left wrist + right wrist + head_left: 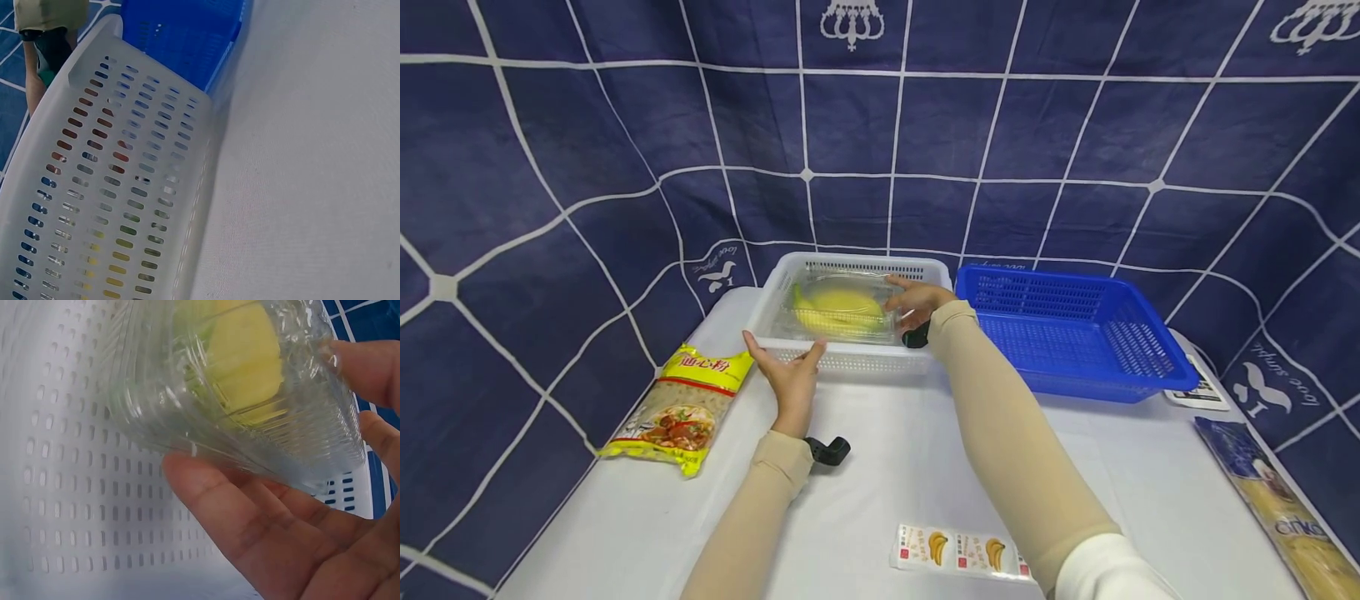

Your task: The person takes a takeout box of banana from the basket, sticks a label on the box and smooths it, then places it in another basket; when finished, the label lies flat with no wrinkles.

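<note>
A clear plastic box (842, 310) with yellow fruit inside lies in the white basket (857, 348). My right hand (921, 302) grips the box's right end; in the right wrist view the fingers of that hand (294, 519) curl under the box (237, 375), the thumb at its side. At the basket's front left, my left hand (786, 379) has thumb and fingers spread against the front wall and rim. Only the basket's slotted wall (112, 187) shows in the left wrist view, without the left hand.
A blue basket (1052, 333) stands right of the white one, a white card (1202, 387) partly beneath it. A yellow pasta bag (677, 408) lies at left, another long pasta pack (1277, 500) at far right. Banana labels (958, 552) lie near the front.
</note>
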Demonstrator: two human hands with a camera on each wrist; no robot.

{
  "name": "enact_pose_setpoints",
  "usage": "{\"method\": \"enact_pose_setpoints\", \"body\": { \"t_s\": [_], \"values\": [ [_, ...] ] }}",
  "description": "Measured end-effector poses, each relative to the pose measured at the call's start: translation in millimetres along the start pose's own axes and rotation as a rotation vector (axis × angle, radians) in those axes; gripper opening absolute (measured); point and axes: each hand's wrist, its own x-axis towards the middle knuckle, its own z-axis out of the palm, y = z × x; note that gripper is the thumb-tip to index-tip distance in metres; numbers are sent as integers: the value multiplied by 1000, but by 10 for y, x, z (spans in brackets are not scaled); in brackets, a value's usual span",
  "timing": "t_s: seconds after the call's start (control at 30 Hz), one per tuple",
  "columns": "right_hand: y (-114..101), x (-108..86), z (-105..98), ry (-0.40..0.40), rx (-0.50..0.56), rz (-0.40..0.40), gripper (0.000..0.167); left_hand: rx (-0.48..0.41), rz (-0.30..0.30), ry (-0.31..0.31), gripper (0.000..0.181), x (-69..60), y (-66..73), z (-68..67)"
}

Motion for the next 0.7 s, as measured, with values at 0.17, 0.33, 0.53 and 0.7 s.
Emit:
{"method": "enact_pose_setpoints", "body": {
  "t_s": [0.17,0.33,0.53,0.7],
  "values": [
    [-1,18,20,1,4,1,80,4,2,2,127,-2,-17,-10],
    [-6,28,19,38,69,14,80,-9,5,-3,128,-4,-20,-18],
    [-65,-31,39,134,58,-12,81,-13,-3,-5,128,-14,-5,-5],
    [-125,-96,70,200,89,-31,79,-12,0,-3,127,-7,-10,4]
  ]
}}
